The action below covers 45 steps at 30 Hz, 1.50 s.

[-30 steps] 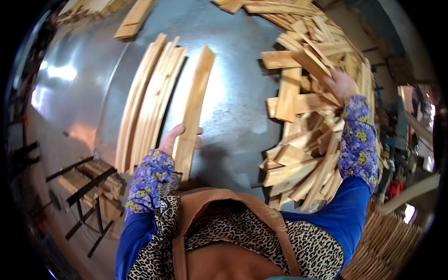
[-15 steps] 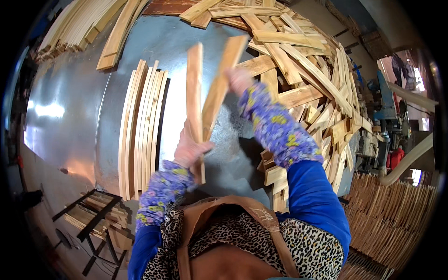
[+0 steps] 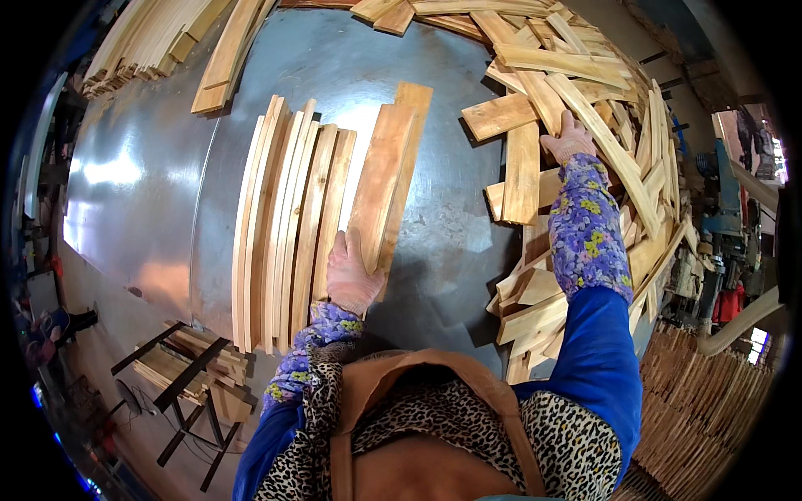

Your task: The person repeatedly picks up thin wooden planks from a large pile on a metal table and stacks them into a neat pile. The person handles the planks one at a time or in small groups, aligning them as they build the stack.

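My left hand [image 3: 353, 271] grips the near end of a pair of wooden boards [image 3: 382, 171], which lie closely overlapped with the grain running away from me. To their left a row of narrow boards [image 3: 284, 217] lies side by side on the metal table [image 3: 451, 275]. My right hand [image 3: 571, 139] is stretched out over a jumbled heap of boards [image 3: 522, 171] at the right. Its fingers are spread and touch or hover at the boards; I cannot tell which. Patterned sleeve covers wrap both forearms.
Stacked long boards [image 3: 150, 42] lie at the far left, with a separate pair [image 3: 230, 58] beside them. A black metal stand [image 3: 196, 367] with wood pieces is at the lower left. Slatted wood stacks [image 3: 697, 409] stand at the lower right, near blue machinery [image 3: 728, 188].
My two hands held tilted boards above the table; these now rest lower, under my left hand. My right hand has let go and moved right to the heap. The row looks wider.
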Each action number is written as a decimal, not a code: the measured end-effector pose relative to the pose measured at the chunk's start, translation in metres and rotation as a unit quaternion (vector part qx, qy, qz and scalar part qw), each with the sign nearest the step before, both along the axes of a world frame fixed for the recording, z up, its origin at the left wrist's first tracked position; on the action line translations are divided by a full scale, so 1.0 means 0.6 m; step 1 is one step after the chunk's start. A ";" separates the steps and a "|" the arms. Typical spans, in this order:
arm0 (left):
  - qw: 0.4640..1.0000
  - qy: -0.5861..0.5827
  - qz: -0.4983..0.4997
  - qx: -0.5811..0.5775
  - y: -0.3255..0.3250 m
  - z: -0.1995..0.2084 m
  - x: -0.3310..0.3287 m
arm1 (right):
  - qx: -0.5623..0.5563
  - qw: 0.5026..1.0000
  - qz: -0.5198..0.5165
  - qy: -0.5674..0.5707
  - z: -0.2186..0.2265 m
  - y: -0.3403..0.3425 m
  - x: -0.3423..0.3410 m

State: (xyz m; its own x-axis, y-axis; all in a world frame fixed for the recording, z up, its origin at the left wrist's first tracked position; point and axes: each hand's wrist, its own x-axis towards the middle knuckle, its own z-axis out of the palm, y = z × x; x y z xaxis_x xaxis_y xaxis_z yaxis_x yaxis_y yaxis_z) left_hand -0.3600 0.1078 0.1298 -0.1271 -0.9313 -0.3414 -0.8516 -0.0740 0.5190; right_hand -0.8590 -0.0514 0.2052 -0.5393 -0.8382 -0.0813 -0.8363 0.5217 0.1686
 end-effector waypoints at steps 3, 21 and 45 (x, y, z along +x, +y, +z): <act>0.999 -0.023 0.003 -0.032 0.002 0.008 0.007 | 0.015 0.998 -0.013 -0.064 -0.013 -0.022 -0.025; 0.997 0.060 0.049 -0.010 -0.008 0.042 0.202 | -0.144 0.599 -0.115 -0.779 -0.060 0.395 0.392; 0.949 0.208 0.158 0.176 -0.050 -0.025 0.208 | -0.245 0.620 -0.104 -0.738 -0.129 0.240 0.580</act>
